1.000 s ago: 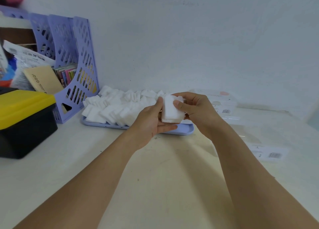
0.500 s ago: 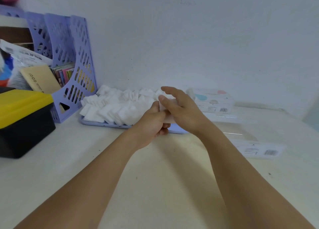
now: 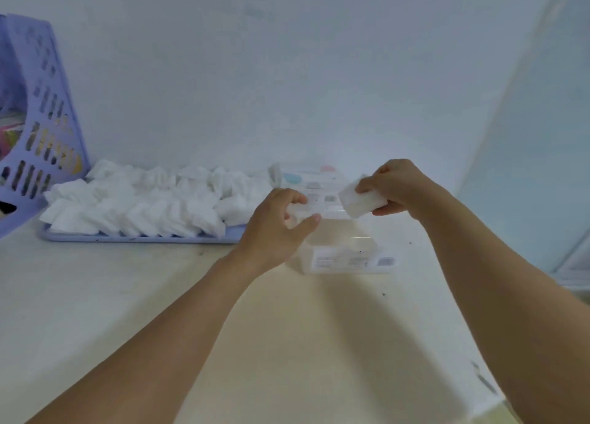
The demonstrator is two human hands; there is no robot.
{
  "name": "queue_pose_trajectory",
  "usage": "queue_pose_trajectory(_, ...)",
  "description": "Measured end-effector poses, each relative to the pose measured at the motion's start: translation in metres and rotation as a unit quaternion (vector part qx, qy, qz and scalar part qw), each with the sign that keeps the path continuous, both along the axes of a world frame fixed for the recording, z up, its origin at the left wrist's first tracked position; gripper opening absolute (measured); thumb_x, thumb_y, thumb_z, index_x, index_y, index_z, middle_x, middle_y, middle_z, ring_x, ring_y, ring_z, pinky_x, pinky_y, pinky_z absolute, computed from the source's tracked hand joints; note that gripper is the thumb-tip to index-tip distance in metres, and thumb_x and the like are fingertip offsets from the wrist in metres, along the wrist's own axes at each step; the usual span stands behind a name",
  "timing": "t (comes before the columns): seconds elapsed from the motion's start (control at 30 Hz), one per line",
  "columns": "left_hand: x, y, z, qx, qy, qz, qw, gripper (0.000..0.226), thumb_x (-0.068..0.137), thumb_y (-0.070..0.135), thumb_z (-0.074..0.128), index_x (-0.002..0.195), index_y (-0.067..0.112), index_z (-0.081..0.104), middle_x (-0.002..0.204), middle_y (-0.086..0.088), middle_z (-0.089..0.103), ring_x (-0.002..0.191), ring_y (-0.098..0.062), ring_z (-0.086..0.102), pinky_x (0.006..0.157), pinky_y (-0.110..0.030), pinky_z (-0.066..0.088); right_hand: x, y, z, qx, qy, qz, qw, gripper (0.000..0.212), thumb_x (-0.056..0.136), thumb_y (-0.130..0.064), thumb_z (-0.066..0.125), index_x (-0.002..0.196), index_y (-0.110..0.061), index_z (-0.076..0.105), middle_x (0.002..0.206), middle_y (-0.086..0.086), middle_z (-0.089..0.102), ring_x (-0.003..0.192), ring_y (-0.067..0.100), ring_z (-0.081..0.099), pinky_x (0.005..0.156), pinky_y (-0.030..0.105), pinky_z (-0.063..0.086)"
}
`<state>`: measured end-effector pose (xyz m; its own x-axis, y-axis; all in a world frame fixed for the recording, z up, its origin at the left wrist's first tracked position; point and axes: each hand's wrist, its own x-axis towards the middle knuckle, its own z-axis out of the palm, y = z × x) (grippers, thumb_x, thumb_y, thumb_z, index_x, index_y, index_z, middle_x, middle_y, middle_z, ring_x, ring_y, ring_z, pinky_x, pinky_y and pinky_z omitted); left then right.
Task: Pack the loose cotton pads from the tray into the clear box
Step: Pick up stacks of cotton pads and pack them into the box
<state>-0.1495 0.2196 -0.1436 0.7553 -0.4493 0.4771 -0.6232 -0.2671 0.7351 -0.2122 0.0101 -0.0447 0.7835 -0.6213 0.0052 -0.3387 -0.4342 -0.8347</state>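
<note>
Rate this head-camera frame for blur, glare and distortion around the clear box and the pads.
Head view: soft overall, motion blur on the purple file rack; clear box nearly vanishes, shown by a glint and its labels; cotton pads on the tray wash out to white; stack of pads in the right hand stays readable; left hand open; wide-angle bends the edges.

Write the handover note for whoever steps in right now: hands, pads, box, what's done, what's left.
Right hand: pinches a small stack of white square cotton pads above the clear plastic box.
Left hand: open, empty, beside the box's left edge.
Lavender flat tray: heaped with loose pads.
Done: one stack gathered. Whether pads already lie in the box is unclear.
Left: drop this stack in, then pack the rest.
</note>
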Motion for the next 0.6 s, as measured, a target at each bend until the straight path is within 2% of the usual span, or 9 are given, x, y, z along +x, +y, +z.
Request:
queue_pose_trajectory(0.07, -0.002, -0.014, -0.016, 0.043, -0.042, -0.001, 0.998, 0.031, 0.083, 0.054, 0.069, 0.101, 0.029, 0.062, 0.107, 0.017, 0.056, 0.096, -0.01, 0.049, 0.079, -0.023, 0.041, 0.001, -0.013, -0.008, -0.055, 0.061, -0.009, 0.997, 0.034, 0.076, -0.016, 0.085, 0.097, -0.001, 0.063, 0.09, 0.014, 0.063, 0.073, 0.027, 0.063, 0.059, 0.03, 0.055)
queue_pose_trajectory(0.1, -0.002, -0.018, -0.02, 0.071, -0.065, -0.006, 0.995, 0.035, 0.08, 0.061, 0.065, 0.098, 0.031, 0.061, 0.105, 0.019, 0.055, 0.097, -0.009, 0.047, 0.079, -0.026, 0.04, 0.002, -0.017, -0.012, -0.09, 0.087, -0.009, 0.992, 0.033, 0.074, -0.019, 0.086, 0.091, -0.003, 0.062, 0.082, 0.012, 0.061, 0.063, 0.023, 0.057, 0.053, 0.026, 0.047)
queue_pose_trajectory(0.13, 0.002, -0.019, -0.023, 0.09, -0.083, -0.015, 0.992, 0.039, 0.078, 0.067, 0.061, 0.096, 0.033, 0.06, 0.103, 0.02, 0.054, 0.097, -0.007, 0.046, 0.078, -0.026, 0.04, 0.004, -0.019, -0.016, -0.118, 0.109, -0.005, 0.987, 0.033, 0.073, -0.021, 0.086, 0.087, -0.004, 0.06, 0.074, 0.009, 0.059, 0.056, 0.019, 0.05, 0.049, 0.024, 0.039)
queue_pose_trajectory(0.2, 0.007, -0.013, -0.028, 0.111, -0.099, -0.052, 0.988, 0.041, 0.078, 0.073, 0.057, 0.091, 0.034, 0.057, 0.099, 0.021, 0.053, 0.094, -0.003, 0.046, 0.076, -0.024, 0.039, 0.009, -0.022, -0.025, -0.144, 0.141, 0.008, 0.979, 0.034, 0.073, -0.023, 0.087, 0.083, -0.006, 0.059, 0.064, 0.005, 0.055, 0.05, 0.016, 0.045, 0.047, 0.024, 0.032)
queue_pose_trajectory(0.33, 0.013, -0.003, -0.031, 0.128, -0.1, -0.08, 0.984, 0.037, 0.08, 0.064, 0.068, 0.081, 0.032, 0.051, 0.094, 0.019, 0.05, 0.088, -0.001, 0.049, 0.072, -0.022, 0.036, 0.016, -0.026, -0.034, -0.189, 0.167, 0.017, 0.967, 0.037, 0.067, -0.026, 0.091, 0.077, -0.008, 0.06, 0.063, 0.002, 0.053, 0.052, 0.015, 0.046, 0.047, 0.024, 0.033)
queue_pose_trajectory(0.43, 0.014, -0.002, -0.03, 0.121, -0.098, -0.077, 0.985, 0.038, 0.078, 0.064, 0.069, 0.078, 0.032, 0.048, 0.094, 0.017, 0.049, 0.089, -0.003, 0.049, 0.075, -0.024, 0.041, 0.024, -0.022, -0.046, -0.253, 0.162, 0.022, 0.953, 0.043, 0.057, -0.032, 0.095, 0.07, -0.01, 0.061, 0.064, 0.0, 0.057, 0.059, 0.016, 0.055, 0.048, 0.024, 0.036)
queue_pose_trajectory(0.6, 0.016, 0.0, -0.032, 0.126, -0.108, -0.07, 0.984, 0.041, 0.077, 0.066, 0.069, 0.075, 0.032, 0.046, 0.092, 0.016, 0.048, 0.09, 0.001, 0.047, 0.072, -0.022, 0.038, 0.023, -0.023, -0.057, -0.357, 0.157, 0.013, 0.921, 0.034, 0.061, -0.021, 0.089, 0.067, -0.011, 0.057, 0.068, 0.001, 0.056, 0.06, 0.02, 0.053, 0.05, 0.023, 0.035)
